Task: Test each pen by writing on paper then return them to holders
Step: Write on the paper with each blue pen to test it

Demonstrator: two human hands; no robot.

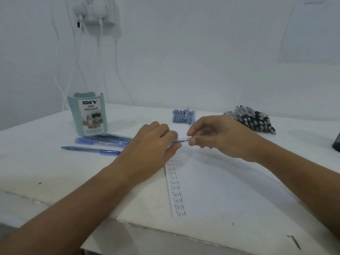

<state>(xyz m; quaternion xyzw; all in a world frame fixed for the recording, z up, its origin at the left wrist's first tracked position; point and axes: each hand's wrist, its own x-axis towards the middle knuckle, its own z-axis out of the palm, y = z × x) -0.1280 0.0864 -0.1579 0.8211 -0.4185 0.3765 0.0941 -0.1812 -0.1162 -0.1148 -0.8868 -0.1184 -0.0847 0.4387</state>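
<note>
Holding a blue pen (181,140) level above the top of the paper (211,181), I have one end in each hand. My left hand (154,142) has its fingers (172,137) curled over the pen's left end, and my right hand (217,135) pinches the right end between thumb and forefinger, the other fingers bent beneath. Only a short stretch of the barrel shows between the two hands.

The paper lies flat on the white table (46,166), reaching toward me, and down its left edge runs a column of handwritten words, each reading "Test" (177,194); the topmost ones are partly hidden under my left hand.

To the left, near my left wrist, several blue pens (103,142) lie loose on the table, one of them a little apart and closer to me (90,150). Just behind them stands a pale green holder (88,115), upright, labelled "DIY desk organizer".

Farther back, beyond my hands, a small bunch of blue pens (183,116) lies side by side. To the right of it sits a pile of dark-capped pens (252,118). On the wall above the holder, white cables hang from a socket (95,13).
</note>
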